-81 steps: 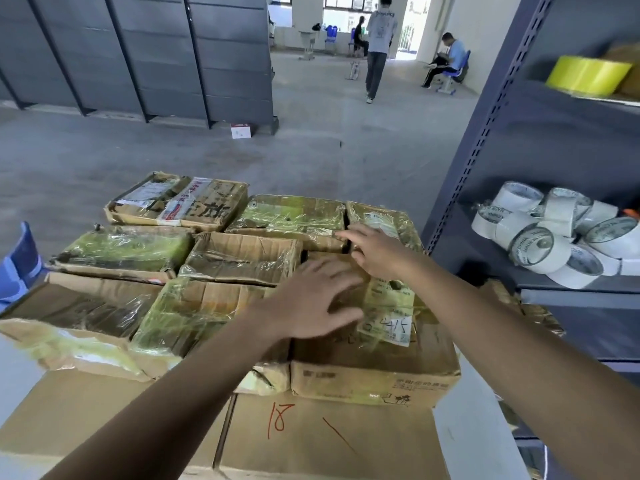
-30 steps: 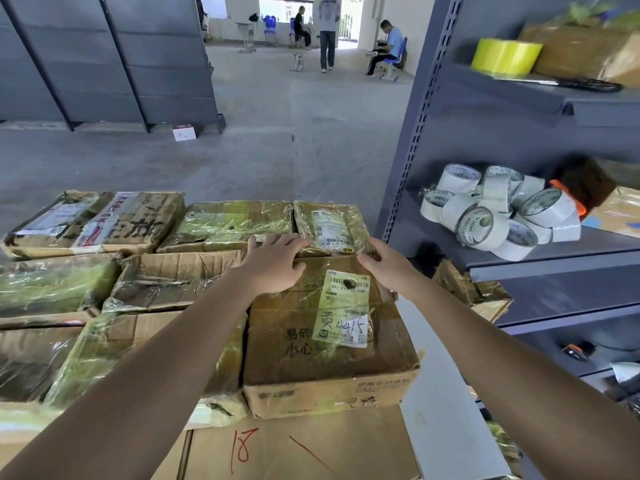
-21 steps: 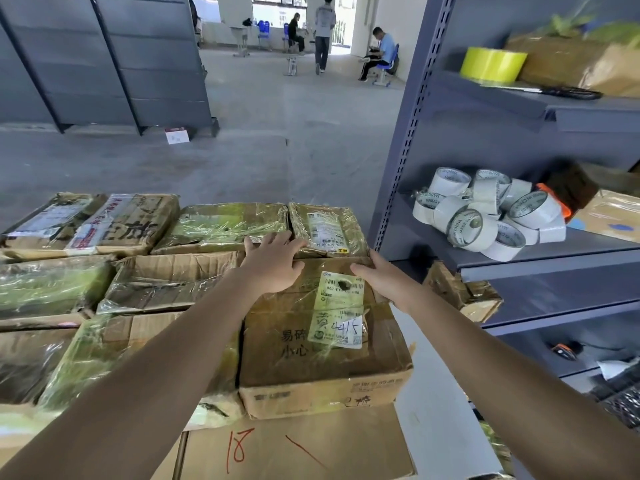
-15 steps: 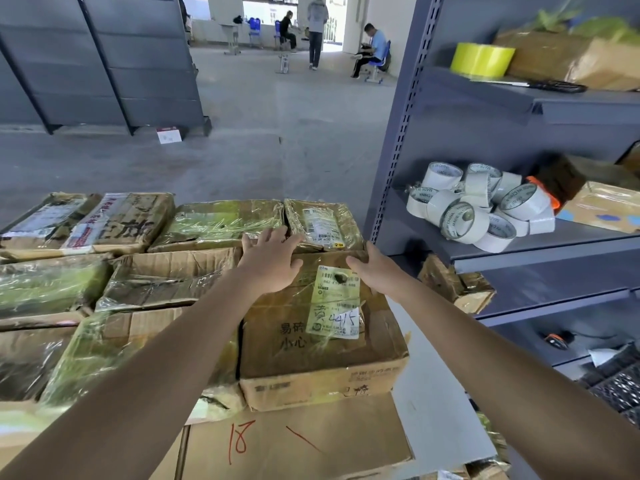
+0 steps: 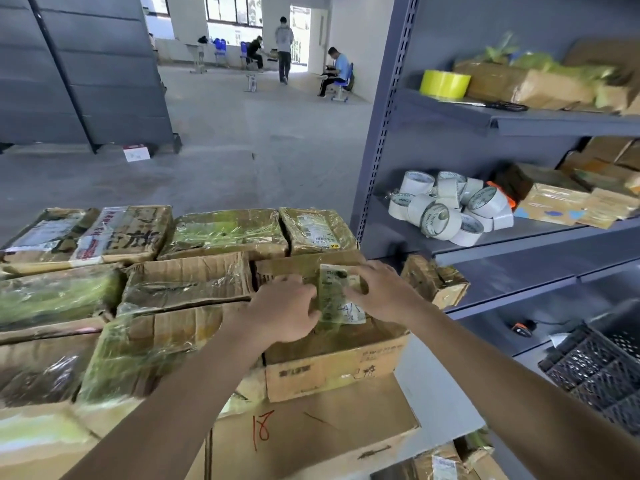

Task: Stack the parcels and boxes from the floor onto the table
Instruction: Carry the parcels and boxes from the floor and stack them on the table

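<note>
A cardboard box with a taped paper label sits on top of a flat carton marked "18", at the right end of the white table. Several tape-wrapped parcels fill the table to its left and behind it. My left hand lies on the box top, left of the label, with its fingers slightly bent. My right hand rests on the label's right side with its fingers spread. Neither hand grips anything. More parcels lie low down beside the table at the bottom right.
A grey metal shelf unit stands close on the right, with white tape rolls, a yellow tape roll and a small parcel. A black crate sits lower right. People are far across the concrete floor.
Both hands have slid back from the box's far edge to the middle of its top, over the label. The box sits close against the back row of parcels.
</note>
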Available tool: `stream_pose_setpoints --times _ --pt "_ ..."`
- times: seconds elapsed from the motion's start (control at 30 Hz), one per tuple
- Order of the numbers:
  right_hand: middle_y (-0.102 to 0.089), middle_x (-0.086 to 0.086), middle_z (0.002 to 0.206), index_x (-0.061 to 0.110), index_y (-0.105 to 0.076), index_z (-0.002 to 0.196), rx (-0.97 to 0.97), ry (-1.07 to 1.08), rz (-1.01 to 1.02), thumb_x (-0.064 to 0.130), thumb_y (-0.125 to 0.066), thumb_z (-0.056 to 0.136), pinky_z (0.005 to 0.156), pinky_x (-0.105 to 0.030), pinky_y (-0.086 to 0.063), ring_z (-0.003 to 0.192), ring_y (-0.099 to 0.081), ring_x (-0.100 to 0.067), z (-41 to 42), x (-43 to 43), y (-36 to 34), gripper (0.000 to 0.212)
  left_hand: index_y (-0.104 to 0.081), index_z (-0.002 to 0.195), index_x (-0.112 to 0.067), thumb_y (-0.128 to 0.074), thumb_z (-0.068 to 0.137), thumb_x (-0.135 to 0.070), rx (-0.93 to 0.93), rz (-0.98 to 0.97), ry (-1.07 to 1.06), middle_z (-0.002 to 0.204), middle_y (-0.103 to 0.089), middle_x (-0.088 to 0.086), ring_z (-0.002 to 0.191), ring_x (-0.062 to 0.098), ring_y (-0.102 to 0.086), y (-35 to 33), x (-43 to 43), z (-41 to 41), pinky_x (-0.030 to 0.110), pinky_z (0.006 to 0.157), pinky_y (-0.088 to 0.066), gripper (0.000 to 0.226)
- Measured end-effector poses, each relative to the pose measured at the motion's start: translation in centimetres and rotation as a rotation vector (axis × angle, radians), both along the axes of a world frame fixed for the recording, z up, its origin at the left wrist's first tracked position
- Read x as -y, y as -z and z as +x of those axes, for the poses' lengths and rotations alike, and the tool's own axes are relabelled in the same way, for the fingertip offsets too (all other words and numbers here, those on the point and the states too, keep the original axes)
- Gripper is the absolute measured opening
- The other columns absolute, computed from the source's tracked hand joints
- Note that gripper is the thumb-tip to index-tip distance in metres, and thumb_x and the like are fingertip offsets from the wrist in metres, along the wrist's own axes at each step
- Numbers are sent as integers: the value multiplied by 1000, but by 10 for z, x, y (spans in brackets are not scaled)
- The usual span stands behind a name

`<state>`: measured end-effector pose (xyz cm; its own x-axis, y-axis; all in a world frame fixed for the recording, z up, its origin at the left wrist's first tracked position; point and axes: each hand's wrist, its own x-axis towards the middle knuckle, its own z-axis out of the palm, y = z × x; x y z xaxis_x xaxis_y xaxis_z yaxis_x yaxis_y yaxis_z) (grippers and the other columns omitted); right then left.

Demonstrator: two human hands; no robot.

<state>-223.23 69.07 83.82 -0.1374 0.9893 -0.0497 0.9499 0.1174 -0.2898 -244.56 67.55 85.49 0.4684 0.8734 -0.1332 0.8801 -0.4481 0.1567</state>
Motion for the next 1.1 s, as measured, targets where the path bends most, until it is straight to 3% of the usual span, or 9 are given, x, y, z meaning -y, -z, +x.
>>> stream_pose_setpoints --times 0.13,0.43,0.5,0.67,0.77,1.1 --pt "-26 2 156 31 -39 144 38 22 30 55 -44 94 112 -48 -28 143 -21 -22 0 26 0 56 -45 137 -23 -43 95 -48 -41 -81 47 138 -43 6 118 27 -50 4 11 -2 45 95 -46 49" --pt "-30 -3 153 26 -38 145 44 29 144 50 -46 95 113 -46 -28 141 -25 -24 -1 69 -4 56 -43 138 -19 -43 96 -43 -6 79 4 139 -43 9 133 33 -35 -4 50 -3 52 102 -41 48" --pt "-31 -3 154 24 -39 144 20 8 168 48 -47 95 113 -45 -28 141 -26 -23 -3 76 -7 55 -46 135 -17 -44 96 -41 18 106 -34 138 -44 11 136 33 -30 -7 63 -7 53 102 -42 46" --pt "-31 -4 154 23 -40 144 -36 -84 207 44 -46 96 111 -45 -32 141 -28 -24 -13 103 -8 53 -47 133 -18 -43 96 -40 49 181 -138 133 -47 10 126 30 -42 -8 107 -12 48 97 -45 43" --pt "-32 -3 152 26 -36 146 -42 -142 184 43 -47 96 111 -46 -31 141 -28 -28 -20 127 -2 53 -45 135 -19 -40 97 -38 37 216 -207 134 -46 11 128 31 -40 -2 143 -15 47 97 -42 43" --pt "-30 -3 155 19 -33 148 -163 -455 82 36 -48 99 111 -38 -31 143 -25 -20 -86 235 38 54 -36 141 -23 -45 95 -37 -95 148 -560 143 -35 8 131 28 -33 49 307 -68 44 100 -39 49"
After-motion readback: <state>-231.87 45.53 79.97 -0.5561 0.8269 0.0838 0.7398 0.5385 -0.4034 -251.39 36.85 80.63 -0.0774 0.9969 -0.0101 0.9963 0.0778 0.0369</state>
